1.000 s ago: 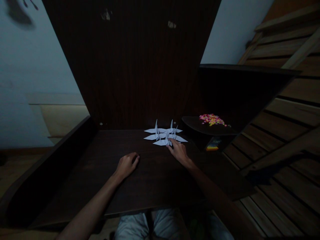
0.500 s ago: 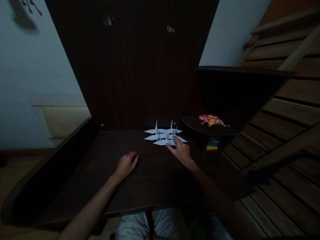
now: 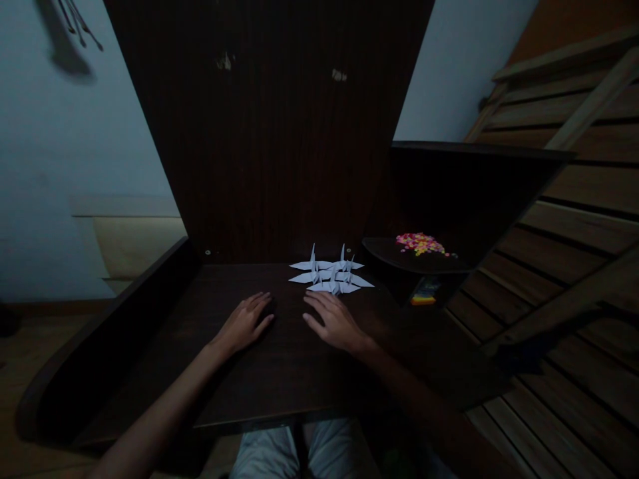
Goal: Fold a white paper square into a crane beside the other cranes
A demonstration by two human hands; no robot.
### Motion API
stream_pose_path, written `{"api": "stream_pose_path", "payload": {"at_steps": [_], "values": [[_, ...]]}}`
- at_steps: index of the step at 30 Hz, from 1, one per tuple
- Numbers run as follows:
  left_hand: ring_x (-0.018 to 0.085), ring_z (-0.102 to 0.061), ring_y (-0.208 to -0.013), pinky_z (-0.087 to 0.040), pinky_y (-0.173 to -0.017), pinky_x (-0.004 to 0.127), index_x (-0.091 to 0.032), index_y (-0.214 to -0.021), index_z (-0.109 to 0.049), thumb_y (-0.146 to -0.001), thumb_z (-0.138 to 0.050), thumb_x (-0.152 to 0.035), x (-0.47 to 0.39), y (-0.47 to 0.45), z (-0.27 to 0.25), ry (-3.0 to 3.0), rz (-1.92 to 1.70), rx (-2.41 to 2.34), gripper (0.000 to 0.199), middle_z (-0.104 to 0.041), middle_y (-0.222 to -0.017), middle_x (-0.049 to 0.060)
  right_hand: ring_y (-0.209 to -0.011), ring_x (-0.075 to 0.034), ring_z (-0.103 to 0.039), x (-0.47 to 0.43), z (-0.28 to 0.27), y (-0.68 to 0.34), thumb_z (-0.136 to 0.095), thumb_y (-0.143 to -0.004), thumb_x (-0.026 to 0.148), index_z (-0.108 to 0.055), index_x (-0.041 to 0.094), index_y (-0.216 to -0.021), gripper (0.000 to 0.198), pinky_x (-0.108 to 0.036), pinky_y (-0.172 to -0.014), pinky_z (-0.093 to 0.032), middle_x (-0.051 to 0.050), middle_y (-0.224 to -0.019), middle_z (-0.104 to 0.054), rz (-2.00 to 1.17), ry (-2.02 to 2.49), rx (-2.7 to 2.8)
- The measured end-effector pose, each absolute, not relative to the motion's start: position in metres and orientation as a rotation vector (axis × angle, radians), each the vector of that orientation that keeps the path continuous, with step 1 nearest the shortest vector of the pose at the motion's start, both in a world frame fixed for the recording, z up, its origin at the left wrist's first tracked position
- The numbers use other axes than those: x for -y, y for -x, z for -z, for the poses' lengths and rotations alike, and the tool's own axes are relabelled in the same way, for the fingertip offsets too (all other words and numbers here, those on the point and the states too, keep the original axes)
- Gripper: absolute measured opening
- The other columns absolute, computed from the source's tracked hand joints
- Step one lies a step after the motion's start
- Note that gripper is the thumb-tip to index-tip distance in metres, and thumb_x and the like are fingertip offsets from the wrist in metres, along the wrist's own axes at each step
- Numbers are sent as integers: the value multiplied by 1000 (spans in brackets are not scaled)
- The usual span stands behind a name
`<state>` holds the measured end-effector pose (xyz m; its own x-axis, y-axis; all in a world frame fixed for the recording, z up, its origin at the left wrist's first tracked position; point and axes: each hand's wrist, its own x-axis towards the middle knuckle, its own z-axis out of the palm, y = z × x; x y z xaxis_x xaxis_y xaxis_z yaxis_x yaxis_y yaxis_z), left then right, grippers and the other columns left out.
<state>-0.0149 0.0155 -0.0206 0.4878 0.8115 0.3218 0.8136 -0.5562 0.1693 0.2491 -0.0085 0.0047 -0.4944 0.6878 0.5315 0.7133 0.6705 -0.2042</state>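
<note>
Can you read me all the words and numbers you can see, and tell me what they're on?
No words or numbers can be read.
White paper cranes: no writing I can see.
Pale patches on the dark back panel: they look like scuffs, not letters.
Small yellow-edged thing under the shelf: too dark and small to tell.
</note>
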Motion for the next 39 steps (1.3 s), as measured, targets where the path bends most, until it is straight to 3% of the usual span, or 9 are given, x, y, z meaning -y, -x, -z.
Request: {"api": "stream_pose_path", "payload": {"at_steps": [4, 10, 19, 39], "values": [[28, -33, -136, -33, -109, 47, -16, -135, -45, -90, -38, -53, -13, 17, 36, 2782, 492, 1510, 59, -42, -145, 12, -136, -26, -34, 5, 26, -233, -43, -92, 45, -48, 13, -135, 53, -43, -110, -32, -13, -146, -40, -159, 1157, 2468], [26, -28, -139, -23, -113, 51, -18, -140, -40, -92, -34, -54, -7, 17, 47, 2855, 413, 1527, 60, -37, -147, 11, -142, -26, -20, -2, 47, -231, -37, -94, 49, -38, 16, -142, 58, -46, -115, -22, -11, -152, -27, -287, 1201, 2499], [25, -24, -140, -21, -114, 49, -21, -143, -33, -93, -32, -54, -8, 18, 50, 2851, 389, 1527, 60, -34, -149, 9, -141, -25, -21, -3, 46, -230, -36, -94, 50, -36, 16, -142, 60, -46, -116, -18, -12, -151, -28, -284, 1226, 2526], [26, -26, -139, -23, -113, 50, -20, -141, -37, -92, -33, -53, -8, 16, 50, 2861, 424, 1517, 59, -35, -148, 10, -141, -26, -23, -2, 48, -230, -39, -94, 47, -38, 17, -141, 56, -47, -114, -22, -11, -150, -30, -242, 1221, 2515]]}}
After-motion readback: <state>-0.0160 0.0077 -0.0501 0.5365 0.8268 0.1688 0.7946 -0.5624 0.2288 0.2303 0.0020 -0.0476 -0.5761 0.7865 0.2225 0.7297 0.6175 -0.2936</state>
